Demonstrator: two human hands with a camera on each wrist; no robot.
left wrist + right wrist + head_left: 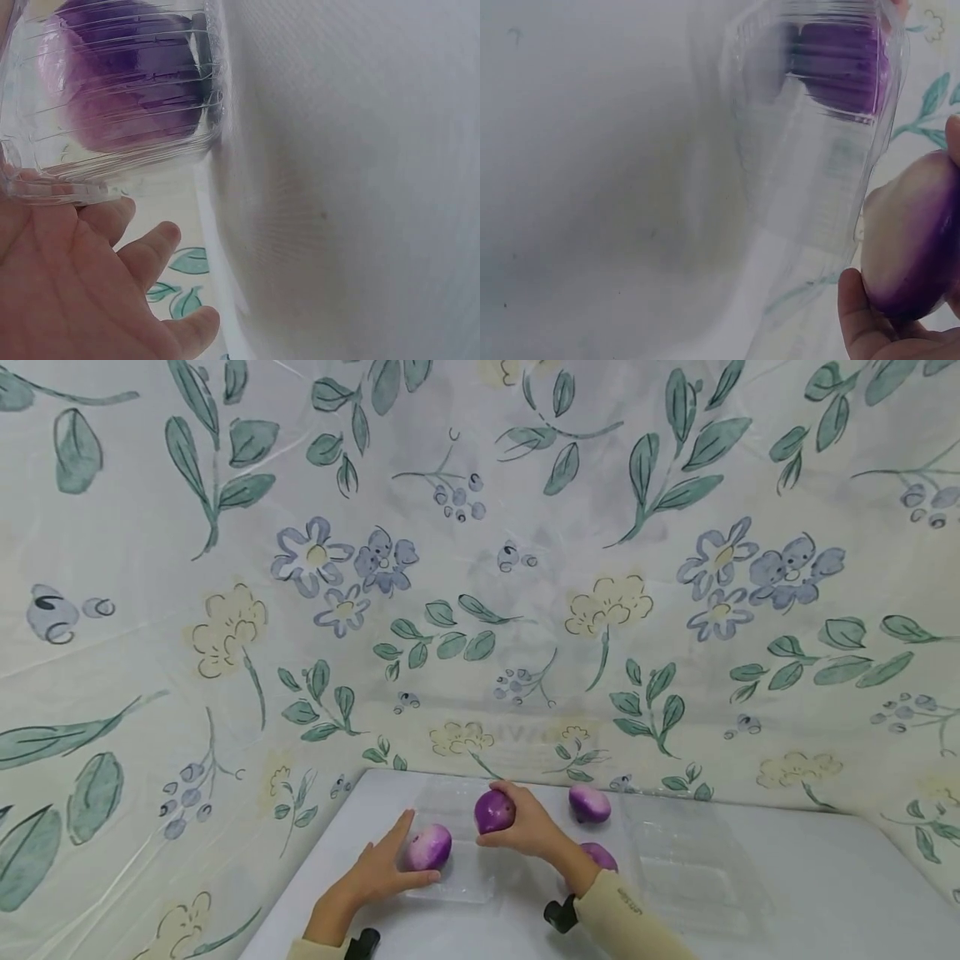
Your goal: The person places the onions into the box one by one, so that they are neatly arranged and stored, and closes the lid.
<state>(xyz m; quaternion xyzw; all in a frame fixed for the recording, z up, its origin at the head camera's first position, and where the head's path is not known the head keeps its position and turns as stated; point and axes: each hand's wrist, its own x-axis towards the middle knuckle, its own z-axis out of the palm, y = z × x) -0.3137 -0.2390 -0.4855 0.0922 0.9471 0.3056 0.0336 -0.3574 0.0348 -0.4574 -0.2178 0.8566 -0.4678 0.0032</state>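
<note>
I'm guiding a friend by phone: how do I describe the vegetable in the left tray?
On the white table, find the left clear tray. The purple-and-white vegetable is beside the left hand; unlike the held one and two farther right, it lies inside.

Enclosed, draped-off nook — looks like makeshift recording booth; whether inside home, office or studio, cannot tell. Floral sheet (465, 560), pale with green leaves, blue and yellow flowers, fills view behind and wraps round both sides. Glossy and creased like plastic — hanging cover rather than painted wall. Plain white surface (825, 877) stands against it. Black cameras (561, 913) at both wrists support recording-setup reading.
</note>
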